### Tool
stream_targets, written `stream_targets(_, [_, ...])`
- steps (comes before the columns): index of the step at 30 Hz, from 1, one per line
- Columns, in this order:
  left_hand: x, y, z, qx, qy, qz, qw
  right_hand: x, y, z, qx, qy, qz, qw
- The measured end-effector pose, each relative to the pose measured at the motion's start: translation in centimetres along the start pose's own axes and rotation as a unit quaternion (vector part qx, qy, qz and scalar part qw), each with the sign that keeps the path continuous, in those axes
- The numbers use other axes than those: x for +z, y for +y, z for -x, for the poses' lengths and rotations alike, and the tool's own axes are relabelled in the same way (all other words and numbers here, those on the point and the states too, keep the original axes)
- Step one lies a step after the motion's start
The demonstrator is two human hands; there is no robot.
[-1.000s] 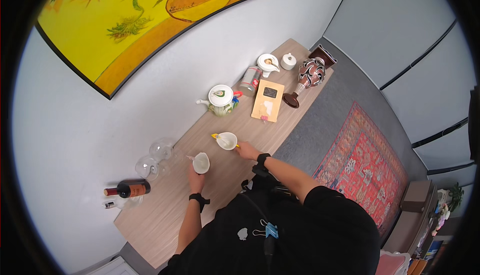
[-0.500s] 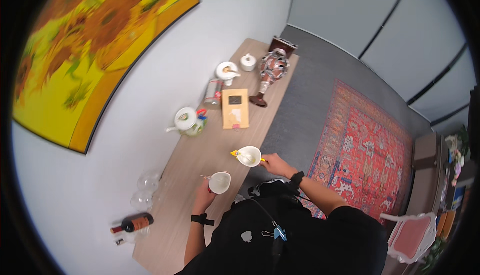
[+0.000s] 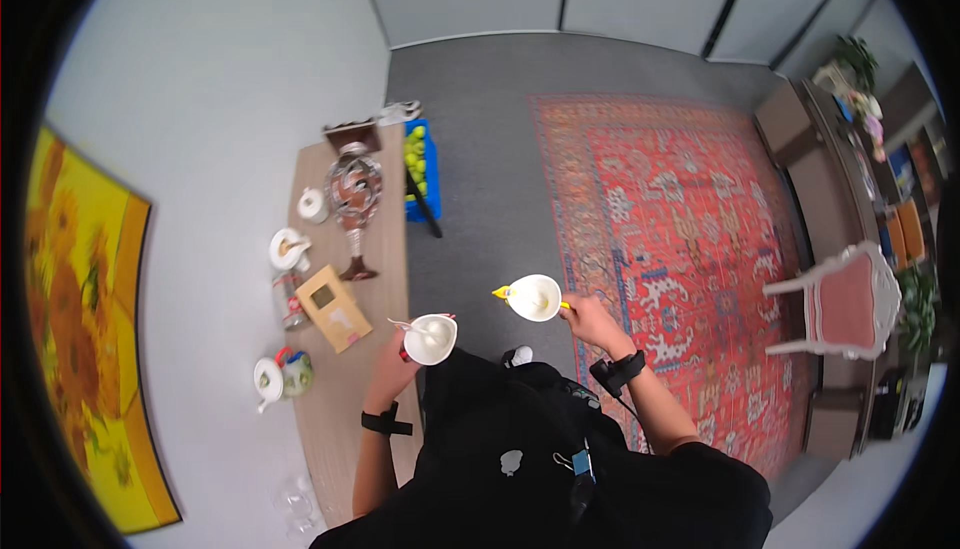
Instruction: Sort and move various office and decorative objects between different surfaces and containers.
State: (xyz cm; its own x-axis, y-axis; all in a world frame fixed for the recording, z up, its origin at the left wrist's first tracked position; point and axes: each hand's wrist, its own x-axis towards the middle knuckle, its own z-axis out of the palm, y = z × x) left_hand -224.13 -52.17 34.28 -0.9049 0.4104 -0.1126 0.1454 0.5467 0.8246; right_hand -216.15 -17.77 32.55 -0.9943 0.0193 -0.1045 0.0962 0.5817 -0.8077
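Note:
My right hand (image 3: 592,323) grips the yellow handle of a white cup (image 3: 545,299), held over the floor right of the table. Its yellow-tipped spoon (image 3: 502,293) leans over the rim. My left hand (image 3: 393,371) is closed on a second white cup (image 3: 438,350), held over the table's right edge. A white spoon (image 3: 408,328) rests in that cup, its handle sticking out to the left. Both cups are upright and look to have little or nothing in them besides the spoons. My left fingers are partly hidden by the cup.
Along the wooden table (image 3: 345,429) stand a floral teapot (image 3: 297,374), a brown paper pouch (image 3: 335,311), a jar (image 3: 287,299), a white teapot (image 3: 288,249), a lidded pot (image 3: 312,205) and an ornate vase (image 3: 354,189). A blue crate (image 3: 432,189), red rug (image 3: 680,249) and pink chair (image 3: 848,301) stand beyond.
My view has turned to the right, so the table now lies further left. Both cups stay in my hands; the right one has moved off the table's edge and over the floor.

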Motion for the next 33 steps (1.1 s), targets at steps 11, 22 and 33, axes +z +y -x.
stream_targets(11, [13.0, 11.7, -18.9, 0.164, -0.197, -0.025, 0.966, -8.8, 8.5, 1.6, 0.105, 0.273, -0.019, 0.956])
stream_targets(22, [29.5, 25.9, -38.2, 0.334, -0.346, -0.058, 0.875, -24.4, 16.2, -1.0, 0.241, 0.428, -0.057, 0.869])
stream_targets(33, [47.2, 39.5, -49.5, 0.398, -0.538, -0.050, 0.741, -32.2, 23.4, 3.1, 0.404, 0.605, -0.101, 0.679])
